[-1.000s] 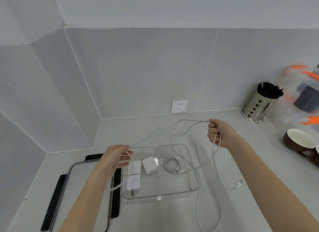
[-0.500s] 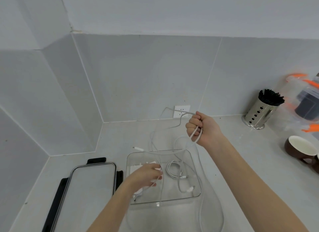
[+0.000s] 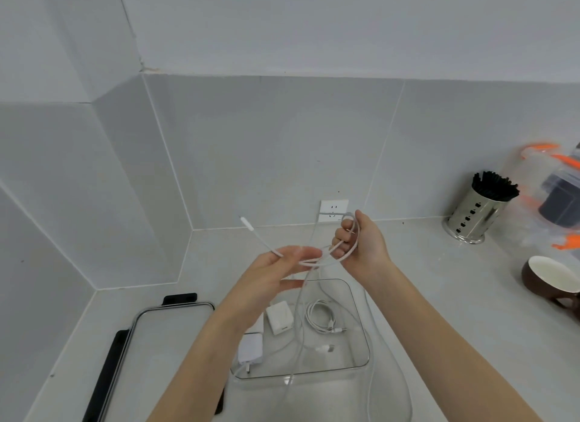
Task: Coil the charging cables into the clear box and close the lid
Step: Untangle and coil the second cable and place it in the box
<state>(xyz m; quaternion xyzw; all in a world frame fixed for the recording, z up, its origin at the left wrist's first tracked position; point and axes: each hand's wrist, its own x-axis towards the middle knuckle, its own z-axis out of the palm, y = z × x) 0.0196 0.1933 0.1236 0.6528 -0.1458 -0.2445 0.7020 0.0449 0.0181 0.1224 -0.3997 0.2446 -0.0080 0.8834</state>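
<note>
My right hand (image 3: 361, 245) grips several loops of a long white charging cable (image 3: 314, 262) above the clear box (image 3: 362, 330). My left hand (image 3: 276, 274) is blurred, its fingers nearly straight, and the cable runs across the fingertips. The cable's free plug end (image 3: 245, 222) sticks up to the left of that hand. The rest of the cable hangs down over the box and trails onto the counter at the lower right. Inside the box lie a small coiled cable (image 3: 320, 319), a white charger cube (image 3: 279, 318) and a white adapter (image 3: 251, 348). The lid (image 3: 169, 343) lies flat to the left of the box.
A wall socket (image 3: 333, 208) sits behind my hands. A steel holder with black sticks (image 3: 477, 214), a clear container with orange clips (image 3: 558, 198) and a brown cup (image 3: 546, 275) stand at the right. Tiled walls close the corner at the left.
My left hand rose from the box to my right hand, bringing the cable's plug end up. My right hand stayed raised and holds more loops.
</note>
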